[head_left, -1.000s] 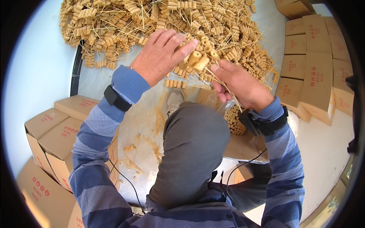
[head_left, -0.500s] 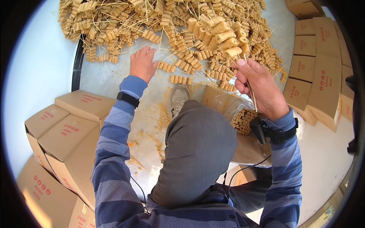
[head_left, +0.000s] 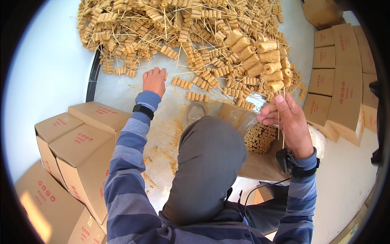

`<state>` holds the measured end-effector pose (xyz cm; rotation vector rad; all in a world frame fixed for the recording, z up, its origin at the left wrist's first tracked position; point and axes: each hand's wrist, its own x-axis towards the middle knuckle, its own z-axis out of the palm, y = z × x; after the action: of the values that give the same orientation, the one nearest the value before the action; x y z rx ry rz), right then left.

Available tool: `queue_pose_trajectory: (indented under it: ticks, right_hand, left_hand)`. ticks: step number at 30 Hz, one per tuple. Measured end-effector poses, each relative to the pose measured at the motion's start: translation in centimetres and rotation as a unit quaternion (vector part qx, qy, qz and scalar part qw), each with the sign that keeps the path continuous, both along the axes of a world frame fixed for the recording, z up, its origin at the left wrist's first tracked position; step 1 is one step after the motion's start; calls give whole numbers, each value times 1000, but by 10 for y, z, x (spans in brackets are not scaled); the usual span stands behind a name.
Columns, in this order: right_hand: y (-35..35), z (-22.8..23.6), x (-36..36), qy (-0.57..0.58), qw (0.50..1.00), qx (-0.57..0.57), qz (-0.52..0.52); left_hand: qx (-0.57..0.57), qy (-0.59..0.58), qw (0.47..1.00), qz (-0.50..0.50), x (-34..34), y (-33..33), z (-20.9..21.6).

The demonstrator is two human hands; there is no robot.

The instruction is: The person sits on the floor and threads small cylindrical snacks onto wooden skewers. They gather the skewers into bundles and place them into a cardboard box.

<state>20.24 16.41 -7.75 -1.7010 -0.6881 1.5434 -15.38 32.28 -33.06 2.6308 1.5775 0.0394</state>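
My right hand [head_left: 290, 122] is closed around the thin sticks of several skewers [head_left: 266, 61], threaded with tan, hollow rolled pieces. The skewers fan upward from the fingers, with the stick ends hanging below the palm. My left hand [head_left: 154, 82] rests low by the near edge of a large heap of similar skewers [head_left: 162, 28]. Its fingers are curled together and their tips are hidden, so what they hold does not show. Some single skewers [head_left: 197, 96] lie between the hands. Below my right hand, an open carton [head_left: 266, 164] lined with clear plastic holds tightly packed rolls [head_left: 260, 138].
Closed cardboard boxes [head_left: 87, 142] are stacked at the left, and more boxes [head_left: 345, 77] stand in a wall at the right. My bent knee [head_left: 207, 162] comes up between my arms. Crumbs [head_left: 174, 138] are scattered on the pale surface beside it.
My right hand has moved down and slightly right with the skewers, which now point more upright. My left hand's fingers, spread before, are now curled together. The whole view has shifted a little.
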Motion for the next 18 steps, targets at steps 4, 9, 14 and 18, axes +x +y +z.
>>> queue_pose_trajectory:
  ticks: [4,9,14,18]
  right_hand:
    - [-5,19,-2,-49,993,95,-42]
    - [-35,58,-6,4,993,104,-59]
    - [-106,86,-15,103,989,63,-83]
    - [-173,91,-18,143,985,47,-80]
  left_hand:
    - [147,-106,973,-142,29,15,125]
    - [203,-142,916,-315,91,-20,268]
    - [201,-113,869,-438,139,-103,332]
    - [118,-55,879,-458,161,-157,337]
